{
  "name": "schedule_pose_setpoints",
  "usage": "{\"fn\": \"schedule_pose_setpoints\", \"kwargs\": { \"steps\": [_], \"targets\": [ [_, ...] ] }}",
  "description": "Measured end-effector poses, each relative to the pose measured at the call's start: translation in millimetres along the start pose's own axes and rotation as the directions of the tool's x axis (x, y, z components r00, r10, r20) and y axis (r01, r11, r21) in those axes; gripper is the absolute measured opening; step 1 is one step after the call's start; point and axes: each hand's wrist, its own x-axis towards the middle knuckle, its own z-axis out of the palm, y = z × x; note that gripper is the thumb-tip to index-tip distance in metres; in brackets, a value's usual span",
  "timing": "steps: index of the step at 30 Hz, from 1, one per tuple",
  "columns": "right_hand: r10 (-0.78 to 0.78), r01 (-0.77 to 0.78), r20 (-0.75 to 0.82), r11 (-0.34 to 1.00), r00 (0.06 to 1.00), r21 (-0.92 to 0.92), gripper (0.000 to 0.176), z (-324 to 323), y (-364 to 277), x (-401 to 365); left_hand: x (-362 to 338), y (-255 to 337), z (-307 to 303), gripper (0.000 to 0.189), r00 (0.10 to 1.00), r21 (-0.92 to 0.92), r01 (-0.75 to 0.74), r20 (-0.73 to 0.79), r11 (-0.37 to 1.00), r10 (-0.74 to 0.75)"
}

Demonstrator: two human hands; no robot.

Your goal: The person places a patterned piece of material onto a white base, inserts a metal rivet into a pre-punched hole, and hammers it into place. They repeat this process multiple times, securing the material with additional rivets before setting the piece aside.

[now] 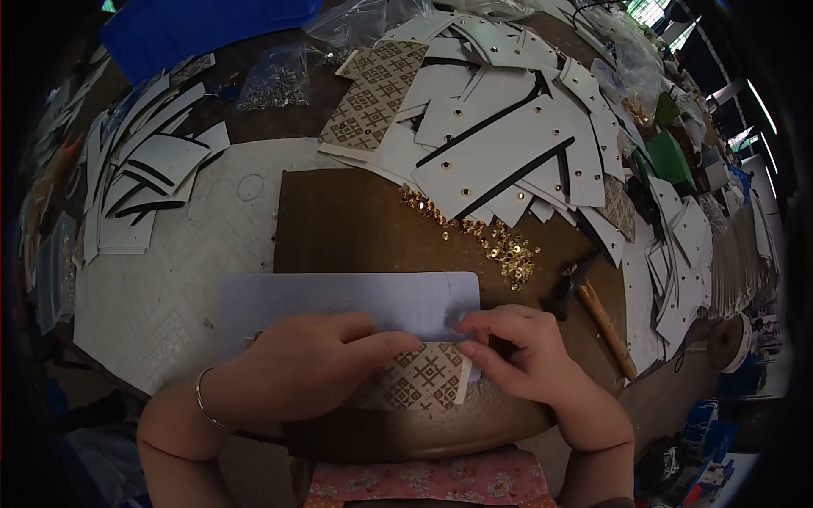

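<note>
A pale bluish-white sheet (373, 296) lies across the brown work mat, and a beige piece with a dark diamond pattern (426, 377) overlaps its near edge. My left hand (305, 364) rests over the patterned piece and the sheet, fingers close together, thumb pointing right; what lies beneath it is hidden. At the right end of the sheet, my right hand (517, 347) has thumb and forefinger pinched near the corner of the patterned piece. Whatever sits between those fingertips is too small to make out.
Gold-coloured rivets (512, 258) lie beyond the sheet. A hammer (603, 326) with a wooden handle is at the right. White cut pieces (500, 152) with black strips are heaped behind, more (161, 165) at the left. A blue bin (195, 30) stands at the back left.
</note>
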Motion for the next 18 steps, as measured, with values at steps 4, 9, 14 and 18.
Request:
{"fn": "schedule_pose_setpoints", "kwargs": {
  "steps": [4,9,14,18],
  "targets": [
    [0.055,-0.055,0.009,0.996,0.998,0.076,0.014,1.0,2.3,0.5,2.5,-3.5,5.8,0.035,0.998,0.055,-0.056,-0.011,0.997,0.057],
    [0.073,-0.073,-0.008,0.995,0.997,0.062,0.011,1.3,2.6,2.1,4.9,-1.3,7.5,0.034,0.998,0.076,-0.05,-0.035,0.996,0.052],
    [0.102,-0.099,-0.041,0.994,0.994,0.053,0.01,2.3,1.1,3.7,6.8,0.5,6.7,0.031,0.999,0.042,0.002,-0.038,0.999,0.0],
    [0.104,-0.102,-0.048,0.994,0.993,0.029,0.01,3.3,3.0,3.7,7.6,0.4,7.4,0.03,1.0,0.036,0.015,-0.028,0.999,-0.014]
  ]
}}
